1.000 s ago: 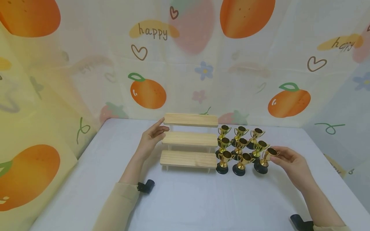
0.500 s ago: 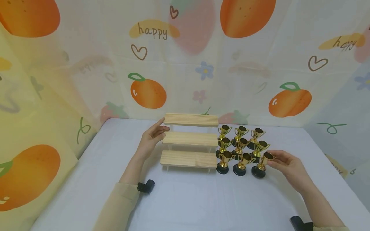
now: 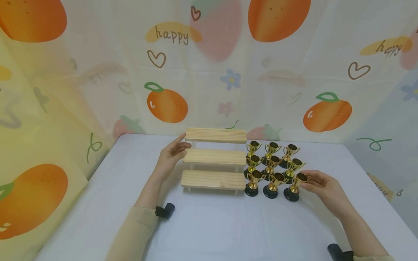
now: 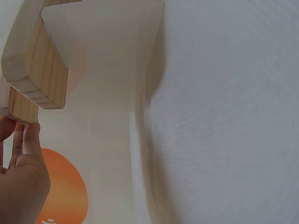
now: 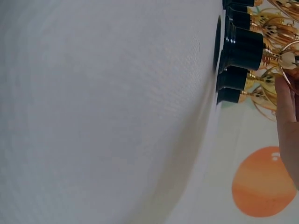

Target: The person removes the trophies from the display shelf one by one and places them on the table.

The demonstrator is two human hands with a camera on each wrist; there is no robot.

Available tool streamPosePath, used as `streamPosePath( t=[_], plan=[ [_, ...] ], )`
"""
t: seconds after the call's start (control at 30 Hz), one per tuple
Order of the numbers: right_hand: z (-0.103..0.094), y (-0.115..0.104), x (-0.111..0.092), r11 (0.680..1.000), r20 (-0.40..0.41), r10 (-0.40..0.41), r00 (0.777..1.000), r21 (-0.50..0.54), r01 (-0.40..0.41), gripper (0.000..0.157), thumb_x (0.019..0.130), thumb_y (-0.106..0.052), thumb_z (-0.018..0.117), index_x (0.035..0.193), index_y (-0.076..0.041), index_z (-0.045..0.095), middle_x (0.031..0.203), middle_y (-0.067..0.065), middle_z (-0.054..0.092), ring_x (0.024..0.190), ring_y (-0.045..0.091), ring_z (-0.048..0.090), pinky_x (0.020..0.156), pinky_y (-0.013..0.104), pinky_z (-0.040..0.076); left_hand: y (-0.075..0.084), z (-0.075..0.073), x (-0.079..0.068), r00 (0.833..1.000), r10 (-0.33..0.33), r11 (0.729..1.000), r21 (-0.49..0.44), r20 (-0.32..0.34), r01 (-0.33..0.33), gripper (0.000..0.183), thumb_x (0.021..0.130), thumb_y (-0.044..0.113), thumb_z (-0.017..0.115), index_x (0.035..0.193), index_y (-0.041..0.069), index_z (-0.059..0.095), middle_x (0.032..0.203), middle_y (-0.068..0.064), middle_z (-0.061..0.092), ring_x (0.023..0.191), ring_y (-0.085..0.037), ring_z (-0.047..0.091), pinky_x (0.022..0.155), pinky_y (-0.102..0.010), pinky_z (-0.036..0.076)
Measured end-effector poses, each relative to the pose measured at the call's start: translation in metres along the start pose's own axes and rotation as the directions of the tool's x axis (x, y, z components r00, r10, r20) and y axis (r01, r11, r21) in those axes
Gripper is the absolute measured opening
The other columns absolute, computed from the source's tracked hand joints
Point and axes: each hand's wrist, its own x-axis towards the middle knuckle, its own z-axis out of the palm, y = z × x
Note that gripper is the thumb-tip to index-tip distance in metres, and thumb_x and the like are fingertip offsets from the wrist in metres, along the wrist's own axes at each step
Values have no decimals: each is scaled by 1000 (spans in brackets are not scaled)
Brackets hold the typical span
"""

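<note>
In the head view, my right hand (image 3: 324,190) pinches a small gold trophy (image 3: 295,186) by its right handle. This trophy is at the right end of the front row, nearly upright. Its black base (image 5: 243,49) is right at the white cloth in the right wrist view. Several matching trophies (image 3: 272,165) stand behind and left of it in rows. My left hand (image 3: 168,157) is at the left side of a three-tier wooden shelf (image 3: 213,157), its index fingertip at the top plank. The left wrist view shows fingertips against a plank's end (image 4: 25,109).
A white cloth (image 3: 209,228) covers the table. The shelf stands left of the trophies, close beside them, on pale supports. Behind hangs a fruit-patterned backdrop (image 3: 267,90). Black camera mounts are on both wrists.
My right hand has moved the trophy slightly left and toward the front, and it has gone from tilted to nearly upright. The left hand and shelf have stayed put.
</note>
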Motion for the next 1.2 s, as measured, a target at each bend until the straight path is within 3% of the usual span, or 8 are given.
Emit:
streamPosePath(
  t=[0.5,0.83,1.2],
  plan=[
    [-2,3,-1,1000,15,-6,1000,-12,6,52,93,-33,68,136,-8,54,105,-33,60,97,-11,61,80,14,52,3,1,-1,1000,-9,1000,5,-5,9,61,98,10,59,151,33,39,131,-19,61,125,-18,57,98,-11,45],
    [-1,4,-1,1000,26,0,1000,2,0,54,93,-33,68,137,-5,51,105,-32,60,95,-10,62,82,17,54,2,1,-1,1000,0,1000,14,-1,0,61,98,9,59,151,33,39,132,-20,61,131,-29,55,97,-10,46],
    [-1,6,-2,1000,30,-22,999,19,22,52,93,-29,69,136,-5,52,104,-28,61,94,-6,63,81,18,55,3,1,-1,1000,-2,1000,17,-6,2,61,98,9,58,151,34,40,131,-19,61,128,-26,56,97,-10,45]
  ],
)
